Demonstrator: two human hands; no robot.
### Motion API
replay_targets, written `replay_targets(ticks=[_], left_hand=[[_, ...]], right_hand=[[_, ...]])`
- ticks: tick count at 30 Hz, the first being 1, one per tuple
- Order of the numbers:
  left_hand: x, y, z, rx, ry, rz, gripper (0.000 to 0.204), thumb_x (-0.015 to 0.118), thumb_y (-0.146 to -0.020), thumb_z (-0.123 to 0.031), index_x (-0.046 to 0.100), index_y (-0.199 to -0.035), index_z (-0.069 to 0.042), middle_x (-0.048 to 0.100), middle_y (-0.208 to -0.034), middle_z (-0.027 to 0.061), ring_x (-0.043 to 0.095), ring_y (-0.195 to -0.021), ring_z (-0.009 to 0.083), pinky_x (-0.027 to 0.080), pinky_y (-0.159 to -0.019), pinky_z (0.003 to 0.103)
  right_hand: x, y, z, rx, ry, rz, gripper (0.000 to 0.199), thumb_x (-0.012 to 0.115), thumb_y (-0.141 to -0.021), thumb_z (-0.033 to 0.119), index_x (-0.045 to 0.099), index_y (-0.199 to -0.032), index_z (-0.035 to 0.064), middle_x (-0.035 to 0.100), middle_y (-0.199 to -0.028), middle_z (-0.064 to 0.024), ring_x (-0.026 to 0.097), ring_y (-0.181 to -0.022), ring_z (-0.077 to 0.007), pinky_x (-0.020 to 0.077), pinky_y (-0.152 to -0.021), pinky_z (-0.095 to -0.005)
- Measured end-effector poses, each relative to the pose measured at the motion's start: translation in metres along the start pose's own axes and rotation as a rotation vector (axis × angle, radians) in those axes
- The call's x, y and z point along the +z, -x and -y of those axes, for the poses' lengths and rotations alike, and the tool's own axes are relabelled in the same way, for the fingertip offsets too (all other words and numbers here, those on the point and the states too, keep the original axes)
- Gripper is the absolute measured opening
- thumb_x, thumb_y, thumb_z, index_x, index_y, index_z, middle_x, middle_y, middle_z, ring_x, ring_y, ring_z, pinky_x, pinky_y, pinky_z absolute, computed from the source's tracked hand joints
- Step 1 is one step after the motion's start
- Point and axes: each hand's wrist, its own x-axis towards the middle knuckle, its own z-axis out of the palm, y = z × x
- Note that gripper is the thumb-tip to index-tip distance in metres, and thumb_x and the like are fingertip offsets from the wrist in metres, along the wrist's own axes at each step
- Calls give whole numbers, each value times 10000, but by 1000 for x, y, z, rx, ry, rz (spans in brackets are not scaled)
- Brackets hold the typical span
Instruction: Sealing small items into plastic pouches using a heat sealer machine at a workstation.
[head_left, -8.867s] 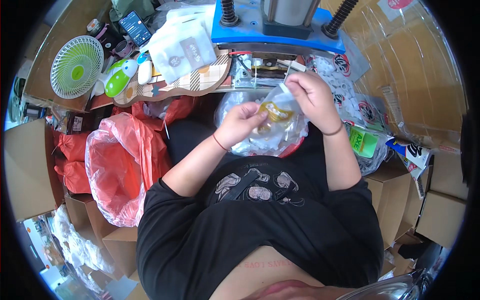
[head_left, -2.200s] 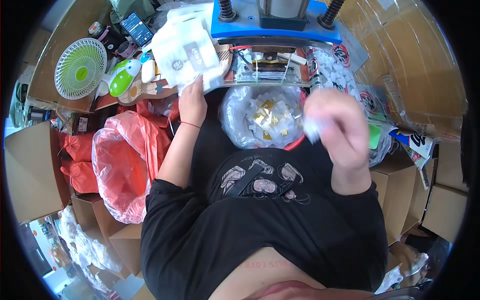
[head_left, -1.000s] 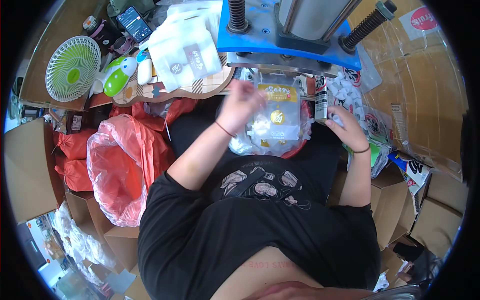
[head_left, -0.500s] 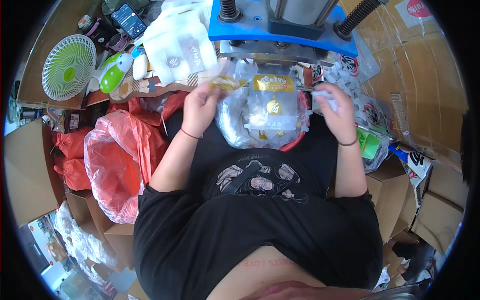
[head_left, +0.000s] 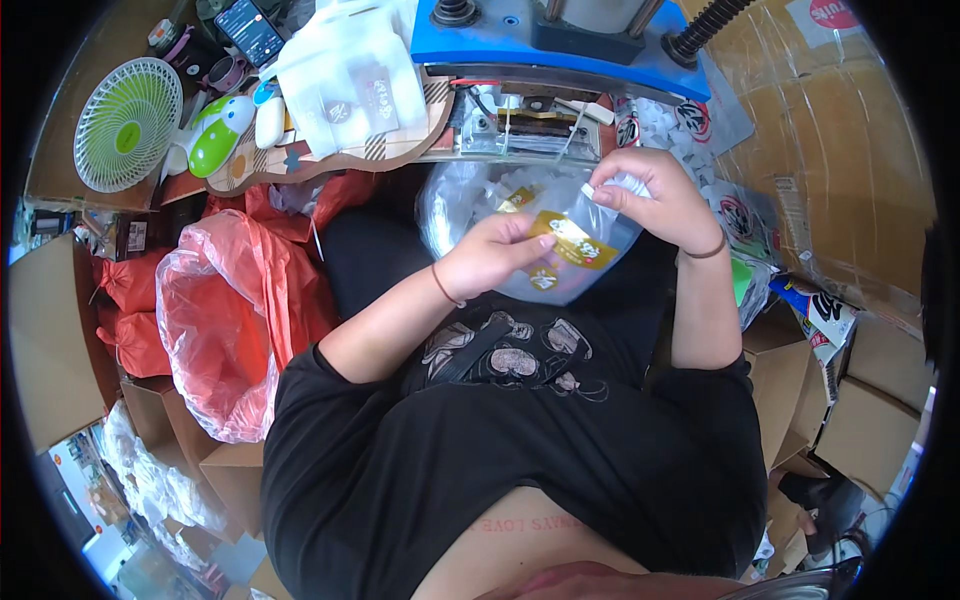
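Note:
My left hand [head_left: 497, 252] is closed on a clear plastic pouch [head_left: 572, 240] with a gold printed band, pinched between thumb and fingers. The pouch is tilted above my lap. At its upper right corner my right hand [head_left: 660, 195] pinches a small white plastic piece [head_left: 589, 190]. More white pieces [head_left: 632, 184] show in the curl of the right fingers; their exact shape is too small to tell. Under the pouch, a large clear plastic bag [head_left: 440, 215] holds more gold-printed pouches, partly hidden by my hands.
Ahead stands a press with a blue plate [head_left: 555, 45] and a metal fixture [head_left: 535, 125] below it. White pieces [head_left: 655, 120] are heaped at its right. Stacked white pouches [head_left: 350, 100], a fan [head_left: 128, 125] and a phone [head_left: 250, 35] lie left. A red bag-lined box [head_left: 225, 320] stands nearer.
My left hand has moved right and down, now with a pouch over my lap. My right hand has come in to the pouch's corner. The fixture under the press has come into sight.

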Motion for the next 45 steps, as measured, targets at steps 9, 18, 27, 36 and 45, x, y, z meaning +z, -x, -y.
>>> replay_targets(ticks=[9, 18, 27, 36, 45], left_hand=[[-33, -26, 2, -45, 102, -72, 281, 658, -918, -101, 625, -1176, 6, 708, -1036, 86, 669, -896, 123, 535, -804, 267], [-67, -38, -23, 111, -303, -580, 503, 677, -922, -202, 473, -1317, 33, 641, -1177, 168, 685, -847, 201, 563, -781, 316], [-114, 3, -36, 454, -743, -778, 326, 622, -967, -203, 557, -1213, 0, 655, -1093, 122, 652, -885, 150, 533, -782, 290], [-62, 6, -22, 205, -660, -429, 153, 646, -933, -93, 702, -1050, -12, 709, -835, 33, 620, -790, 57, 484, -704, 237], [-16, -4, 0, 10, -92, -96, 253, 654, -964, -241, 702, -1022, 0, 703, -870, 14, 621, -782, 67, 497, -728, 231]], right_hand=[[-11, 39, -46, 294, -296, -389, 212, 596, -981, 263, 576, -976, 52, 544, -789, -3, 510, -704, -82, 404, -640, -220], [34, 46, -35, 320, -431, -413, 184, 537, -1010, 235, 556, -992, 54, 490, -850, 3, 477, -731, -86, 388, -637, -221], [10, 56, -40, 116, 372, -477, 171, 608, -949, 126, 605, -1070, 6, 590, -947, -69, 565, -848, -157, 466, -777, -286], [56, -2, -1, -90, -123, -367, 142, 636, -949, 140, 643, -968, -1, 642, -884, -51, 608, -805, -148, 488, -758, -281], [43, -14, -13, -150, 198, -309, 112, 645, -945, 113, 641, -956, 1, 662, -908, -21, 596, -823, -88, 489, -732, -264]])
